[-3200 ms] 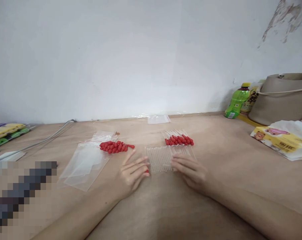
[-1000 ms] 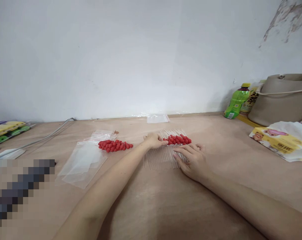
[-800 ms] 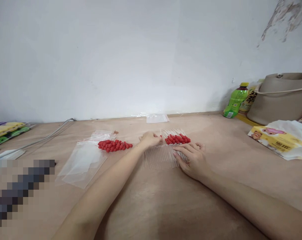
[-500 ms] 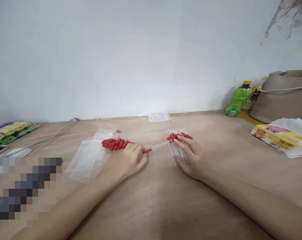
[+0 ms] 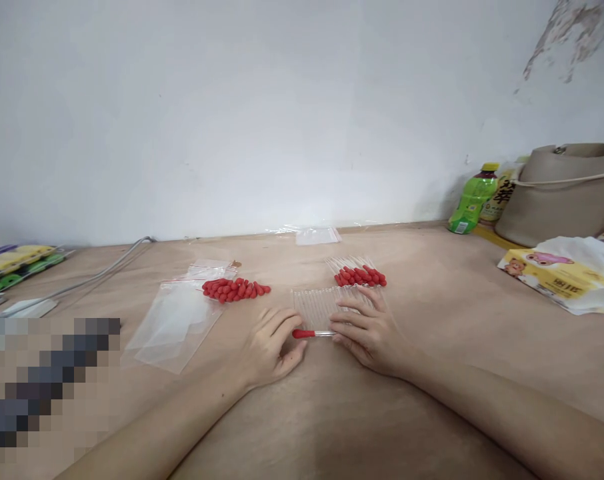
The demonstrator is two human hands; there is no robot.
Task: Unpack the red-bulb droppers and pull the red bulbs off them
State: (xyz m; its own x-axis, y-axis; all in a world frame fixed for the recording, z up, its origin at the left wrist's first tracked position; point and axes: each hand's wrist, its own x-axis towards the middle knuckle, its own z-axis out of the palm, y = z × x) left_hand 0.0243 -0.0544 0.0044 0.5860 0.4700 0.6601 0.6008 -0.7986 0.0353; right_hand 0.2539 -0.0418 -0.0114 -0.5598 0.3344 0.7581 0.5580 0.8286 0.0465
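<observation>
A glass dropper with a red rubber bulb [image 5: 303,333] lies level between my two hands. My left hand [image 5: 275,343] curls its thumb and index finger around the bulb end. The clear glass tube [image 5: 323,333] runs rightward into the fingertips of my right hand [image 5: 369,330], which pinch it; its far end is hidden. Behind the hands, a row of clear glass tubes [image 5: 312,303] lies side by side, partly covered by my right fingers. Further back sit droppers with red bulbs [image 5: 361,275] in a bunch, tubes pointing to the wall. Left of them is a heap of loose red bulbs [image 5: 235,289].
Clear zip bags [image 5: 175,327] lie under the heap's left side. Another small bag [image 5: 318,235] is by the wall. A grey cable [image 5: 102,275] crosses the left. On the right stand a green bottle [image 5: 475,200], a beige bag [image 5: 557,200] and a tissue pack [image 5: 562,273].
Both hands have come nearer to me and closer together. The red bulb from my left hand now sits on a glass tube held by my right hand, which has left the finished bunch.
</observation>
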